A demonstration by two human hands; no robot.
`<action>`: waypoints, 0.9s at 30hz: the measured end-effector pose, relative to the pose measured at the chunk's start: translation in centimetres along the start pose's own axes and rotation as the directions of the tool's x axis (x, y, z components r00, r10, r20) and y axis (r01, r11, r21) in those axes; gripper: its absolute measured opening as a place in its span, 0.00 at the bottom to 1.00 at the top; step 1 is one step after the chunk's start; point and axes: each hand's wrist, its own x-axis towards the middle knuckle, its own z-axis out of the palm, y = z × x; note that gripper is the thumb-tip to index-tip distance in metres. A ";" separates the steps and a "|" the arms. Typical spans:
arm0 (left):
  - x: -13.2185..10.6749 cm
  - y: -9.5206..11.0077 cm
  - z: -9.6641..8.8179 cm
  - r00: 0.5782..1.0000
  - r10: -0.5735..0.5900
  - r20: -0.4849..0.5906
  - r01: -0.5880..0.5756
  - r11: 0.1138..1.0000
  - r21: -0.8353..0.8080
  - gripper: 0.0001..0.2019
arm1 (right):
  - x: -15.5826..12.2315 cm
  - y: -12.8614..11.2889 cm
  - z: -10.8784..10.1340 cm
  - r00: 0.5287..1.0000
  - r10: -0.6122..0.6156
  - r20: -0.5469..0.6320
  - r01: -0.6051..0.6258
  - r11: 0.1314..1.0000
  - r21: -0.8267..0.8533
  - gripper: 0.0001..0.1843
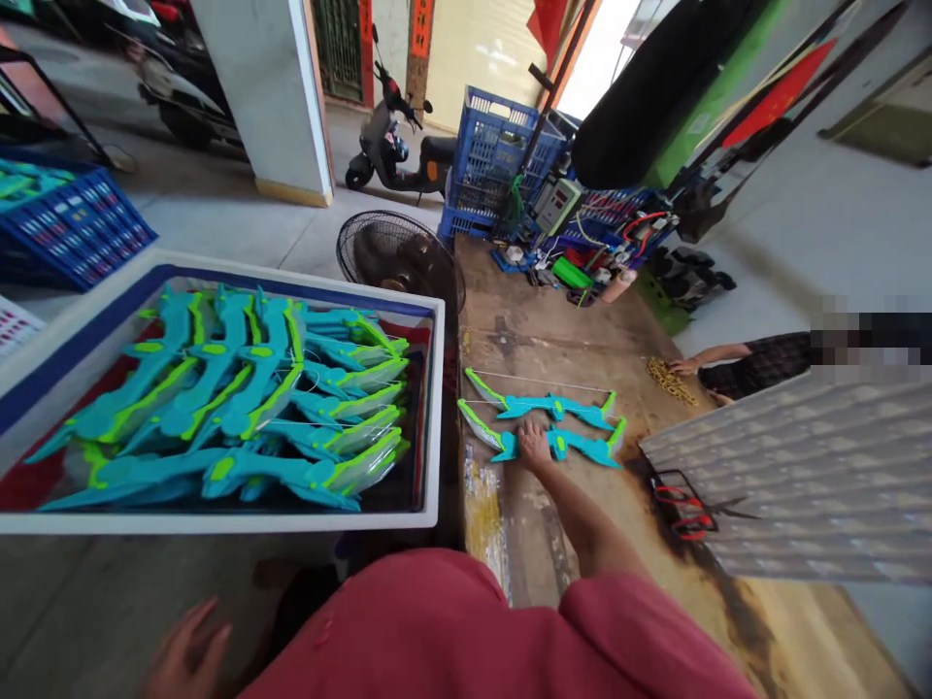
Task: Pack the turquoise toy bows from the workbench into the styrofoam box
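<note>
Two turquoise toy bows with lime-green tips and white strings lie side by side on the brown worktable. My right hand (535, 443) is closed around the grip of the nearer toy bow (597, 449). Just beyond it lies the farther toy bow (586, 412), untouched. At the lower left hangs my left hand (187, 652), empty and slightly blurred, its fingers apart. Between my hands, to the left of the table, a white-rimmed box (439, 408) holds several more toy bows (218, 476), stacked in rows and overlapping.
A black fan (397, 250) stands behind the box. Red-handled scissors (684, 512) lie by a corrugated grey panel (793, 476). Another person's hand (684, 365) touches a yellow chain-like heap (668, 381). Blue crates (502, 136) and wired equipment (557, 204) occupy the far end.
</note>
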 end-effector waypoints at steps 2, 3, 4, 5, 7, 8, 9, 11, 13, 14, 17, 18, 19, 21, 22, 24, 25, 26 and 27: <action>0.8 -0.1 -1.1 0.999 -0.030 0.012 0.031 0.991 -0.128 0.22 | -1.2 0.0 -0.1 0.994 -0.105 0.029 0.104 0.994 0.019 0.25; 1.3 -0.3 -1.7 0.999 -0.042 0.033 0.047 0.984 -0.172 0.24 | -2.0 0.0 -0.3 0.987 -0.154 0.045 0.152 0.988 0.035 0.25; 1.8 -0.6 -2.3 0.997 -0.046 0.058 0.056 0.980 -0.190 0.25 | -2.8 -0.1 -0.5 0.979 -0.198 0.058 0.195 0.979 0.053 0.24; 2.3 -0.9 -2.7 0.997 -0.041 0.069 0.054 0.981 -0.187 0.26 | -3.5 -0.3 -0.7 0.970 -0.233 0.063 0.228 0.971 0.073 0.24; 3.2 -1.2 -3.1 0.999 -0.002 0.044 0.009 0.987 -0.157 0.28 | -4.7 -0.7 -1.7 0.965 -0.259 0.039 0.254 0.961 0.108 0.23; 3.4 -1.1 -3.0 1.000 0.021 0.022 -0.018 0.988 -0.156 0.29 | -5.1 -0.9 -2.5 0.969 -0.247 0.011 0.244 0.963 0.119 0.23; 3.6 -0.8 -2.6 0.999 0.039 0.012 -0.036 0.985 -0.169 0.29 | -5.4 -1.2 -3.6 0.975 -0.222 -0.024 0.224 0.968 0.117 0.23; 3.8 0.5 -1.5 0.998 0.048 0.047 -0.035 0.971 -0.237 0.30 | -5.6 -2.0 -6.5 0.978 -0.140 -0.157 0.166 0.971 0.170 0.26; 3.6 3.0 -0.2 0.990 0.068 0.123 -0.024 0.944 -0.329 0.31 | -5.8 -3.2 -10.4 0.943 -0.050 -0.330 0.190 0.893 0.407 0.28; 3.5 4.7 0.4 0.984 0.091 0.154 -0.028 0.928 -0.370 0.32 | -5.9 -4.0 -12.7 0.923 -0.013 -0.385 0.252 0.777 0.577 0.28; 3.0 10.9 1.3 0.947 0.212 0.241 -0.070 0.869 -0.490 0.31 | -6.4 -7.3 -19.6 0.904 -0.077 -0.420 0.427 0.129 0.895 0.29; 2.8 13.3 1.2 0.925 0.263 0.276 -0.085 0.848 -0.524 0.31 | -6.6 -8.6 -21.5 0.889 -0.152 -0.431 0.425 -0.072 0.902 0.29; 2.6 15.6 0.9 0.899 0.315 0.305 -0.100 0.825 -0.556 0.30 | -6.8 -10.1 -23.2 0.860 -0.229 -0.456 0.407 -0.232 0.883 0.30; 2.3 20.3 -0.3 0.841 0.417 0.345 -0.128 0.772 -0.623 0.27 | -7.3 -13.2 -25.5 0.776 -0.367 -0.513 0.348 -0.429 0.834 0.31; 2.2 22.7 -1.1 0.816 0.463 0.346 -0.139 0.739 -0.660 0.26 | -7.4 -14.8 -26.1 0.730 -0.440 -0.523 0.307 -0.473 0.826 0.31; 2.0 27.0 -3.0 0.790 0.543 0.285 -0.166 0.637 -0.753 0.24 | -7.8 -18.0 -26.3 0.630 -0.594 -0.500 0.209 -0.491 0.846 0.30; 2.0 28.9 -3.9 0.783 0.579 0.228 -0.184 0.565 -0.805 0.24 | -7.9 -19.5 -26.1 0.579 -0.669 -0.466 0.162 -0.466 0.870 0.29; 2.0 30.6 -4.8 0.774 0.610 0.171 -0.192 0.483 -0.854 0.25 | -8.1 -20.9 -25.8 0.532 -0.730 -0.428 0.128 -0.430 0.893 0.27; 2.1 31.9 -5.5 0.760 0.635 0.138 -0.179 0.409 -0.895 0.26 | -8.4 -22.2 -25.4 0.488 -0.780 -0.392 0.105 -0.393 0.914 0.26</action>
